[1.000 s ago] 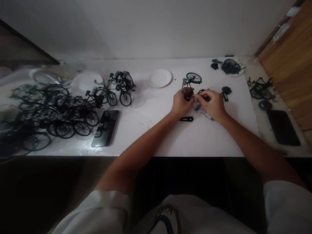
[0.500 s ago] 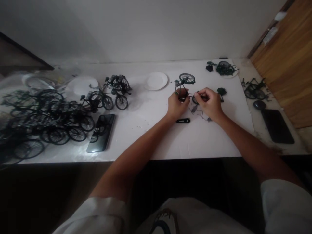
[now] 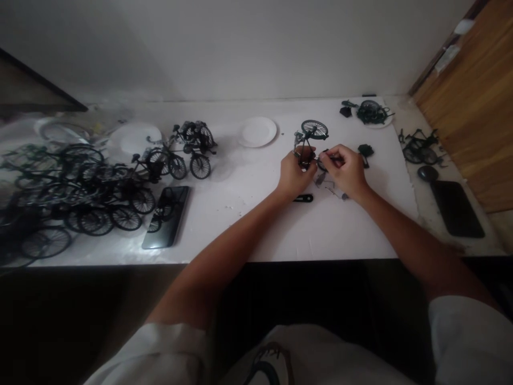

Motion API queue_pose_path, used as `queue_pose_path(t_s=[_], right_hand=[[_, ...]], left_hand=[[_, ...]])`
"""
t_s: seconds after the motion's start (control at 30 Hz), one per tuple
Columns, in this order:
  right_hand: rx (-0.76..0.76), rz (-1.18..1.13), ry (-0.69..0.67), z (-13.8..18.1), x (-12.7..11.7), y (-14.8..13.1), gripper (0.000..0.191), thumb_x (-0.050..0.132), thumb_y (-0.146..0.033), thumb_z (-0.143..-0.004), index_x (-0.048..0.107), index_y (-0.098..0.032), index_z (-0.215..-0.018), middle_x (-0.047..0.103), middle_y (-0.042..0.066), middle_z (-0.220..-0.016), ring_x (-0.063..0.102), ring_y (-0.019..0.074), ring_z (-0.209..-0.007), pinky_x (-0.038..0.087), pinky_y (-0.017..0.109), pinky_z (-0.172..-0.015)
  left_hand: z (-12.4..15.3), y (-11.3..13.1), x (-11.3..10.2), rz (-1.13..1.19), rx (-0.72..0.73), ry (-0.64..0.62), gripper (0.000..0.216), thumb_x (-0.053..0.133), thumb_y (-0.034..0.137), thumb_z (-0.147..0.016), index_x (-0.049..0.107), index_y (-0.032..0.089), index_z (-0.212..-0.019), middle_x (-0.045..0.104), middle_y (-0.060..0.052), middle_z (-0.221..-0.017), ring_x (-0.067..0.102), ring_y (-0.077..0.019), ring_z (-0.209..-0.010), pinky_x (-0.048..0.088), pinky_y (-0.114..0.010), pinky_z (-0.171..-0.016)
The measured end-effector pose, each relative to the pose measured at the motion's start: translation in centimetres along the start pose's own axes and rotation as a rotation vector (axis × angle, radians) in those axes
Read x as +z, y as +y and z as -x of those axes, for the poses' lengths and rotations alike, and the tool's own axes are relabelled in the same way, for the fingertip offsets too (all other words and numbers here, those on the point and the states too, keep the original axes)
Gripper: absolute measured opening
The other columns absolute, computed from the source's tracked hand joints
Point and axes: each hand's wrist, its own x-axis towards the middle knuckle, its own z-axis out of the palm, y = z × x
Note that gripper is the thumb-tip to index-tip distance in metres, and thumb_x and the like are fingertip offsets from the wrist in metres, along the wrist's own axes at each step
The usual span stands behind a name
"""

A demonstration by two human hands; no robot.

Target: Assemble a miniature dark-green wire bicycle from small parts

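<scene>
My left hand is closed around the frame of a miniature bicycle, with one spoked wheel standing up beyond my fingers. Close on its right, my right hand pinches what looks like a small screwdriver. Its thin shaft points left at the bicycle; the tip is hidden among the parts. Part of another dark wheel shows between the hands. Just below them, small metal parts lie on the white board, beside a black flat piece with a hole.
Many miniature bicycles crowd the left side, beside a phone. A white plate lies at the back. Rightward are a plate of dark parts, a dark green part, another small bicycle and a black phone-like slab.
My left hand and the miniature bicycle have shifted slightly right, closer to my right hand. The right hand stays nearly in place with its grip kept.
</scene>
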Motion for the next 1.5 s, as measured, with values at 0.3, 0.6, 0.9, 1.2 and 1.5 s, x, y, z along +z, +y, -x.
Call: queue_pose_path(t_s=[0.3, 0.6, 0.9, 1.2, 1.5], right_hand=[[-0.037, 0.068, 0.035, -0.05, -0.18, -0.04, 0.030, 0.072, -0.051, -0.095, 0.065, -0.025, -0.082, 0.055, -0.002, -0.065, 0.046, 0.0149, -0.060, 0.041, 0.032, -0.060], [-0.030, 0.067, 0.032, -0.20, -0.02, 0.23, 0.030, 0.069, -0.051, -0.097, 0.063, -0.025, -0.083, 0.056, -0.002, -0.067, 0.045, 0.0141, -0.059, 0.039, 0.031, -0.058], [-0.048, 0.052, 0.021, -0.23, 0.01, 0.45, 0.035, 0.067, -0.058, -0.098, 0.061, -0.026, -0.086, 0.062, 0.000, -0.073, 0.051, 0.0158, -0.062, 0.044, 0.032, -0.061], [-0.055, 0.046, 0.016, -0.24, -0.02, 0.22, 0.034, 0.065, -0.057, -0.098, 0.060, -0.025, -0.086, 0.064, 0.001, -0.075, 0.052, 0.0157, -0.063, 0.044, 0.031, -0.061], [-0.044, 0.081, 0.000, -0.20, -0.02, 0.41, 0.036, 0.064, -0.059, -0.100, 0.060, -0.026, -0.088, 0.060, 0.000, -0.072, 0.052, 0.0165, -0.063, 0.044, 0.032, -0.063]], left_hand=[[0.15, 0.29, 0.09, 0.008, -0.025, -0.007, 0.025, 0.067, 0.015, -0.093, 0.069, 0.019, -0.117, 0.080, -0.008, -0.106, 0.076, -0.0168, -0.089, 0.062, -0.032, -0.084], [0.22, 0.24, 0.19, 0.029, -0.030, -0.011, 0.025, 0.066, 0.015, -0.093, 0.069, 0.019, -0.118, 0.081, -0.009, -0.109, 0.078, -0.0181, -0.094, 0.063, -0.032, -0.084], [0.12, 0.30, 0.14, 0.007, -0.027, -0.017, 0.027, 0.067, 0.017, -0.092, 0.070, 0.020, -0.118, 0.081, -0.008, -0.109, 0.076, -0.0174, -0.089, 0.062, -0.032, -0.082], [0.13, 0.32, 0.17, 0.025, -0.021, -0.023, 0.027, 0.068, 0.017, -0.091, 0.070, 0.019, -0.118, 0.081, -0.008, -0.109, 0.077, -0.0175, -0.090, 0.062, -0.032, -0.081], [0.18, 0.33, 0.16, 0.043, -0.031, -0.019, 0.027, 0.067, 0.016, -0.092, 0.069, 0.019, -0.119, 0.081, -0.009, -0.112, 0.078, -0.0178, -0.092, 0.064, -0.033, -0.085]])
